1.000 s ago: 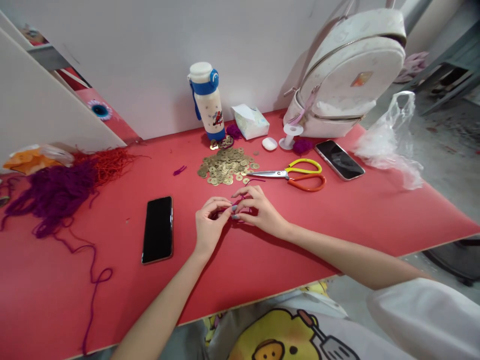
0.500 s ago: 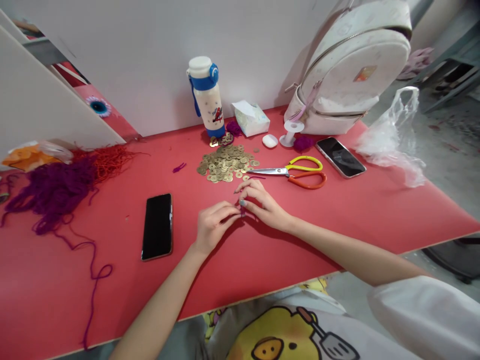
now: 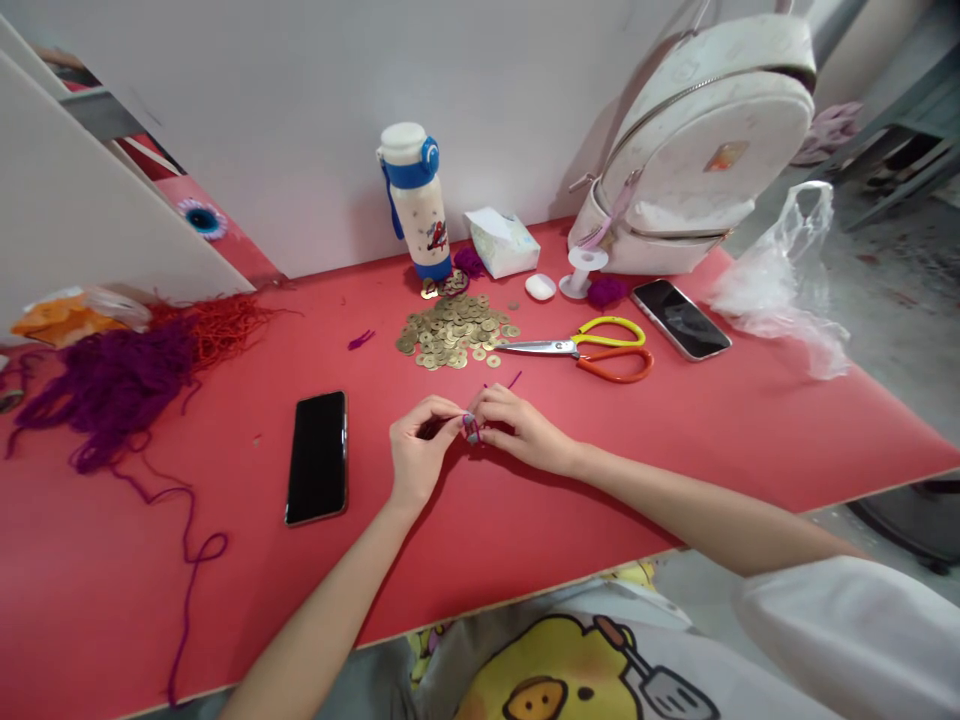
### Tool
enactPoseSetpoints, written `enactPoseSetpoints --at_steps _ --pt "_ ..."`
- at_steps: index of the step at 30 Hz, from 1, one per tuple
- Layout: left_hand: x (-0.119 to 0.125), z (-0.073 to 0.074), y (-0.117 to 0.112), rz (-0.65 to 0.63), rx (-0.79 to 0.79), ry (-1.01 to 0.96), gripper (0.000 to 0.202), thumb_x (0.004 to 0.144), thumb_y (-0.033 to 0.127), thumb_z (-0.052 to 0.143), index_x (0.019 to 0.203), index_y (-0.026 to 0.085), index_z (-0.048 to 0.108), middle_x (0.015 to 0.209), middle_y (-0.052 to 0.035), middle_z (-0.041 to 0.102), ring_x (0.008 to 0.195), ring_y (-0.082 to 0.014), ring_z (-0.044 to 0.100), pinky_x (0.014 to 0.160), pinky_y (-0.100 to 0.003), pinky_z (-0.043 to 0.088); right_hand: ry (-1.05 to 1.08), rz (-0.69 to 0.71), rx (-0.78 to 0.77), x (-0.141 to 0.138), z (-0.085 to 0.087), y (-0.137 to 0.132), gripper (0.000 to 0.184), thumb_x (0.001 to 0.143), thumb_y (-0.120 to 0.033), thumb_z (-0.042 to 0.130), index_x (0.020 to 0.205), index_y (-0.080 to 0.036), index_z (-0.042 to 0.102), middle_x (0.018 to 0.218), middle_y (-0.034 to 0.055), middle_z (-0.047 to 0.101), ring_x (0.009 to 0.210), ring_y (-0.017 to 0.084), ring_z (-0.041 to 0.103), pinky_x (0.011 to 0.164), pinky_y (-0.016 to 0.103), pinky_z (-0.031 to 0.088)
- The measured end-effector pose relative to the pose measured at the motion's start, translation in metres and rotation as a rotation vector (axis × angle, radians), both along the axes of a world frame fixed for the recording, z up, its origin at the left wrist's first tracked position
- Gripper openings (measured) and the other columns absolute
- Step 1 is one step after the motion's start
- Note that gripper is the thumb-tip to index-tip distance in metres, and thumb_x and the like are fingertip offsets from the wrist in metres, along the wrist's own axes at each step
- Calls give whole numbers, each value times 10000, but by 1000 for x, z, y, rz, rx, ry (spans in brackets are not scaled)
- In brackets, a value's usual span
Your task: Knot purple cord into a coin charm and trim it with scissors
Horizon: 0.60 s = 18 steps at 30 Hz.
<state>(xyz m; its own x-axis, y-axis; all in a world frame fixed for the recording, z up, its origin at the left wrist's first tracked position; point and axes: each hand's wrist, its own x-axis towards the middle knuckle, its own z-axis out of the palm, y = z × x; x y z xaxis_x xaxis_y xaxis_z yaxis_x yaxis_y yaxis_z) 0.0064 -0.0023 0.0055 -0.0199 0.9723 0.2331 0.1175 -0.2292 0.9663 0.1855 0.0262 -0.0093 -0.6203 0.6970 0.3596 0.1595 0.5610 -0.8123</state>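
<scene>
My left fingertips have shifted left since the preceding frame, and a small loop now shows between my hands. Nearest component: my white fabric shirt (image 3: 720,650) with a printed yellow chick, below the edge of the flat red tabletop (image 3: 525,540). Ahead of it, over the tabletop, my left hand (image 3: 418,450) is narrow, thumb and forefinger pinched on a thin purple yarn cord (image 3: 472,434). My right hand (image 3: 529,432) is also narrow, fingers curled onto the same cord. The cord is located between my fingertips: matte, deep purple, bent into a small open loop. One slender tail projects obliquely beyond my right knuckles; my fingers cover the rest. To the left of my left hand lies a black rectangular glass-faced phone (image 3: 317,458). Beyond my hands lie steel scissors (image 3: 536,347) with one yellow and one orange handle, tip at a heap of round brass-coloured metal discs (image 3: 454,328), many with centre holes. Behind the heap stands a white-and-blue cylindrical bottle (image 3: 420,215).
</scene>
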Motion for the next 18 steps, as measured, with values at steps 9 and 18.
enactPoseSetpoints --at_steps 9,18 --pt "0 2 -1 -82 1 130 91 808 245 735 730 203 753 739 -24 655 697 -146 614 644 -249 484 69 -103 -52 3 3 0 345 944 -469 560 748 -204 459 852 42 554 825 191 482 768 328 410" --pt "1 14 -9 -277 45 -10 173 795 326 762 677 199 764 945 -100 751 491 -88 526 458 -246 420 238 -262 -442 14 14 16 478 938 -552 501 630 -207 379 581 -52 315 545 108 280 539 260 249"
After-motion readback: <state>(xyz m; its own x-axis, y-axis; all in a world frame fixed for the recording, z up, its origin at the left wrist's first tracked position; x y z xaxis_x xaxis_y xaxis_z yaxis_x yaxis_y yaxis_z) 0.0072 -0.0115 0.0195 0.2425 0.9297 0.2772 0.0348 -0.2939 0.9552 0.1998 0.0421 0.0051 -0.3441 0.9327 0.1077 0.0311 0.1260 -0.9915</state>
